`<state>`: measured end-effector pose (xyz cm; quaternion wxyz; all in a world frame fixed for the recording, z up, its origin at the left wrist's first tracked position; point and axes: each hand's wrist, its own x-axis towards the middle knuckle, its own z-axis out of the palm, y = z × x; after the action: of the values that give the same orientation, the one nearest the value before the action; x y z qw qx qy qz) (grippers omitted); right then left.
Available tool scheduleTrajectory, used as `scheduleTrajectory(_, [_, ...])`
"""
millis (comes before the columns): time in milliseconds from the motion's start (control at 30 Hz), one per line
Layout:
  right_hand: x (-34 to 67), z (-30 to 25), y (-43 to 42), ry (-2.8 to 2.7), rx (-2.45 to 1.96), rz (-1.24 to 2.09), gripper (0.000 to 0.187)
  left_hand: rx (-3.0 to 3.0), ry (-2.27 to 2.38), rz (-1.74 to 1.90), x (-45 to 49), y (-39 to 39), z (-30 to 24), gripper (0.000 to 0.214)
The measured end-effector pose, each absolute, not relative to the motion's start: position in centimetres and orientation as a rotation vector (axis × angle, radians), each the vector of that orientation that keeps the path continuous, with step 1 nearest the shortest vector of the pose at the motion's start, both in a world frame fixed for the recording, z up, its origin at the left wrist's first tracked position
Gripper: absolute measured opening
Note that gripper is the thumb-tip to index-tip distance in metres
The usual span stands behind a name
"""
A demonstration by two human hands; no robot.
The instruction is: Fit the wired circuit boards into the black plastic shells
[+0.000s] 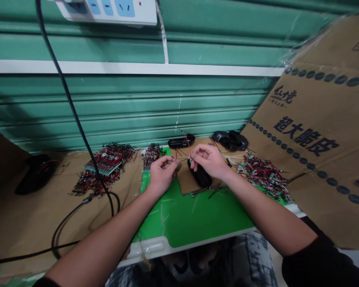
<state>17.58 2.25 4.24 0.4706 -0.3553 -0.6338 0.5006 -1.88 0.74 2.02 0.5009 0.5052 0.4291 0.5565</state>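
Observation:
My right hand (208, 160) is closed in a pinch on a small circuit board (190, 160) with a red wire (188, 141) rising from it. Close by on the left, my left hand (162, 172) has thumb and forefinger pressed together on what looks like the end of a thin wire (184, 160) that spans the gap between the hands. A black oblong plastic housing (202, 178) lies under my right hand on a cardboard piece (185, 183). Behind the hands sits another black housing (179, 142), open, with wires around it.
Piles of wired circuit boards lie at left (107, 161), centre (153, 153) and right (265, 175). Black shells (230, 140) sit at the back. A black cable (74, 107) hangs across the left. A cardboard box (323, 131) stands right; a power strip (107, 12) is above.

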Motion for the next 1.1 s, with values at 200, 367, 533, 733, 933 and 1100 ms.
scheduleTrajectory(200, [17.3, 3.7, 2.0, -1.574, -0.902, 1.256, 0.020, 1.114, 1.080, 1.445, -1.9, 1.1, 1.7, 0.041])
scheduleTrajectory(367, [17.0, 2.9, 1.5, -1.824, -0.990, 1.154, 0.014, 1.294, 1.065, 1.435, -1.7, 1.0, 1.9, 0.034])
scheduleTrajectory(533, [17.1, 2.8, 1.5, -1.886, -0.988, 1.103, 0.014, 1.272, 1.048, 1.372, -1.7, 0.9, 1.7, 0.032])
scheduleTrajectory(733, [17.2, 3.3, 1.9, -1.641, -0.930, 1.239, 0.023, 1.124, 0.953, 1.300, -1.7, 0.9, 1.8, 0.037])
scheduleTrajectory(933, [17.3, 3.6, 2.2, -1.539, -0.877, 1.275, 0.036, 1.108, 0.896, 1.284, -1.6, 0.7, 1.7, 0.038])
scheduleTrajectory(1100, [18.2, 3.9, 2.7, -1.589, -1.004, 1.442, 0.041, 1.162, 0.903, 1.300, -1.8, 0.8, 1.8, 0.040])
